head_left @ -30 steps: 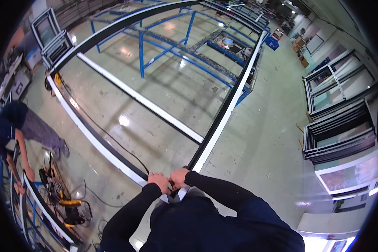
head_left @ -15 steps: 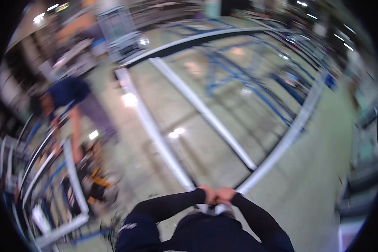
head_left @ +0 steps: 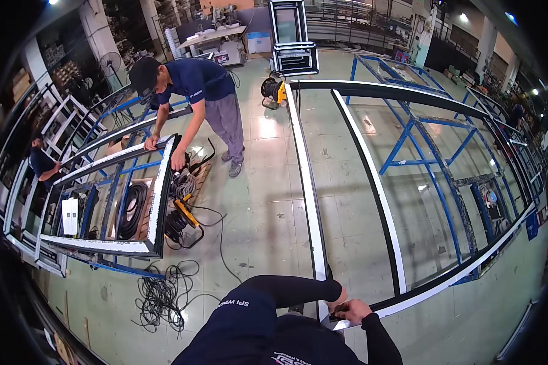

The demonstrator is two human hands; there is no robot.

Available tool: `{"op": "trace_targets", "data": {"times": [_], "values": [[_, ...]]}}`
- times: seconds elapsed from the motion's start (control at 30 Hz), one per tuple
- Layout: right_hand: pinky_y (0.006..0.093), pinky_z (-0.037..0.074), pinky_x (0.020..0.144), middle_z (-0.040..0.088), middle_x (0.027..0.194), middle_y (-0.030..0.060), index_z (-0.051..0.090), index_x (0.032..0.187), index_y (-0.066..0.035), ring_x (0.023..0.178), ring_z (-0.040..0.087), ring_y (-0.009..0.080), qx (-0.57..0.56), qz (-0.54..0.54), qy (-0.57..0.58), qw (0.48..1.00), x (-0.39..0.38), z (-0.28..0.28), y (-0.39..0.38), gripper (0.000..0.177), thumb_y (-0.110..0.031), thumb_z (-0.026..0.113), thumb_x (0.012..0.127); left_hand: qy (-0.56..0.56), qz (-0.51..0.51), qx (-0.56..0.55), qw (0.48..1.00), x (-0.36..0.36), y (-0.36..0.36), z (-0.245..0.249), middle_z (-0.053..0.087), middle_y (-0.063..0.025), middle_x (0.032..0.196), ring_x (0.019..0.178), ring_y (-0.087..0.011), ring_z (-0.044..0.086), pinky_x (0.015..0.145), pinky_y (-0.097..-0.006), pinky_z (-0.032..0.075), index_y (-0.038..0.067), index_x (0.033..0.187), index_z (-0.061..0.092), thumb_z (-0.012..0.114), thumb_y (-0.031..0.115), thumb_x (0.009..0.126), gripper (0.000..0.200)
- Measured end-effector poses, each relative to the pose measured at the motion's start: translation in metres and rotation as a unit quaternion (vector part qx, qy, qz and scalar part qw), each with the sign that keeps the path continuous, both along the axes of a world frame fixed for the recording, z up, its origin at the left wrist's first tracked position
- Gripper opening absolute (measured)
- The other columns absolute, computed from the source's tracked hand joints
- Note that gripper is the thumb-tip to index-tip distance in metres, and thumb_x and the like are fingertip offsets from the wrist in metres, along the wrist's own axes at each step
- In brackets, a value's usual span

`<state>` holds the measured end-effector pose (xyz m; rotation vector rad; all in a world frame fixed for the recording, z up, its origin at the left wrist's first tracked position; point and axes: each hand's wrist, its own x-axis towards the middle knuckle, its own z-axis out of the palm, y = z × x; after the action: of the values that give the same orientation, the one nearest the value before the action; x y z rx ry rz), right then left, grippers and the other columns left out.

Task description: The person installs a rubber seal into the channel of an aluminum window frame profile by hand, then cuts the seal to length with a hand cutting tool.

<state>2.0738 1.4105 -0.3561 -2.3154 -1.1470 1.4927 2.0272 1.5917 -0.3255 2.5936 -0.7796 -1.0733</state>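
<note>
A large window or door frame, black with white faces, lies raised on blue stands. Both my hands meet over its near corner, close to my body. My left hand is on the inner side of the corner with its fingers bent, partly hidden behind the other hand. Curled fingers of my right hand press together at the corner joint. Whatever is between the fingers is too small or covered to make out. A white-faced crossbar runs across the frame, to the right of the side bar.
A co-worker bends over a smaller frame on the left. Another person is at the far left. Tangled black cable and a yellow cable reel lie on the floor. Blue trestles stand under the large frame.
My view has swung left, so the frame and co-worker appear farther right, and the blur has gone. My hands, together in both frames, now show at the frame's near corner.
</note>
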Motion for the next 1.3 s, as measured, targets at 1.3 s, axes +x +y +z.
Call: {"op": "trace_targets", "data": {"times": [1.3], "values": [[0.0405,0.052,0.071,0.071,0.080,0.0100,0.074,0.085,-0.011,0.083,0.068,0.0304,-0.006,-0.032,-0.021,0.999,-0.002,0.041,0.007,0.028,-0.037,0.078,0.074,0.069,0.064,0.027,0.995,0.006,0.003,-0.004,0.072,-0.0067,0.083,0.089,-0.0252,0.068,0.091,-0.0435,0.039,0.015,0.086,0.076,0.079,0.043,0.071,0.032]]}}
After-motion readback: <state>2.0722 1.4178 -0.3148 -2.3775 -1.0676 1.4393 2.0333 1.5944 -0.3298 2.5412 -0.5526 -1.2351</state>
